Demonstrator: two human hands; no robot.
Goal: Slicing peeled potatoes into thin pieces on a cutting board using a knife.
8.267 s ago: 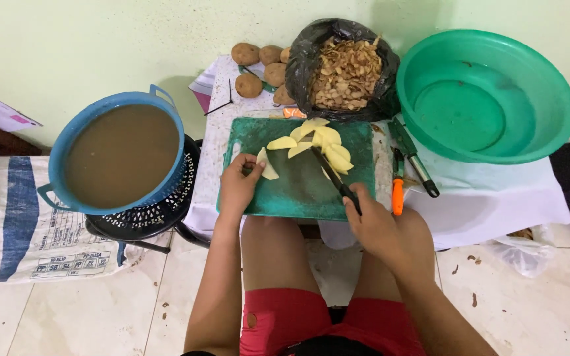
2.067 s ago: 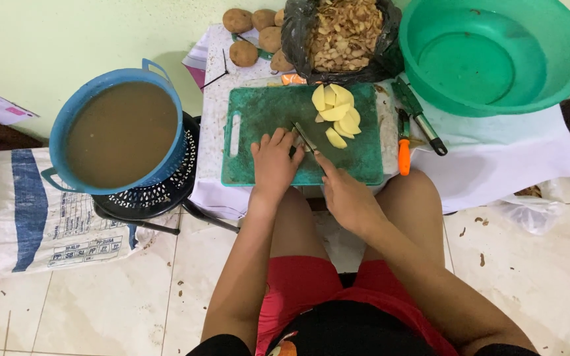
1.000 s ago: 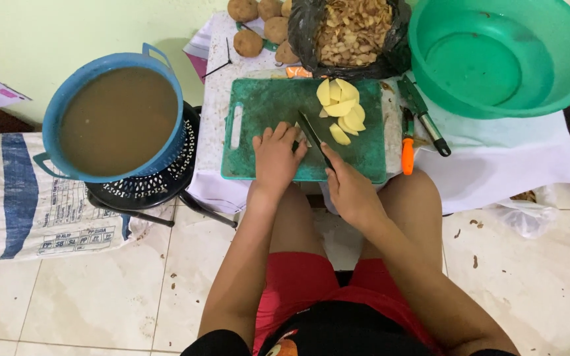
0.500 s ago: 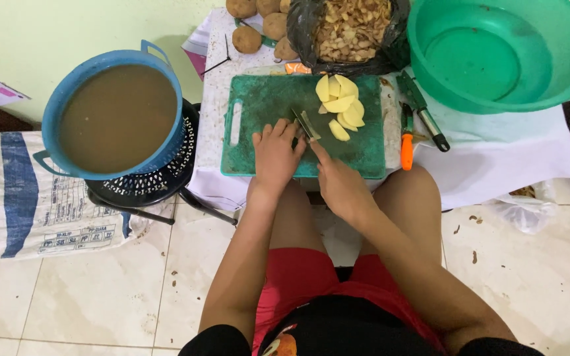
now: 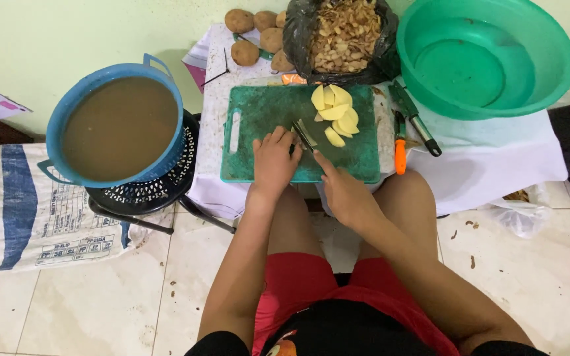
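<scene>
Knife [image 5: 305,136] in curled right hand [image 5: 342,189], left hand [image 5: 274,161] flat alongside.

L hand [image 5: 274,161] pins potato on green board [image 5: 258,109], R hand [image 5: 341,191] w/ knife [image 5: 305,135] beside slices [image 5: 334,115].

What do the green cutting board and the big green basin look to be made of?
The cutting board looks like plastic: moulded handle slot, matte surface scuffed pale by knife marks. The basin also looks plastic: uniform green, smooth, slightly glossy, with a rolled rim.
</scene>
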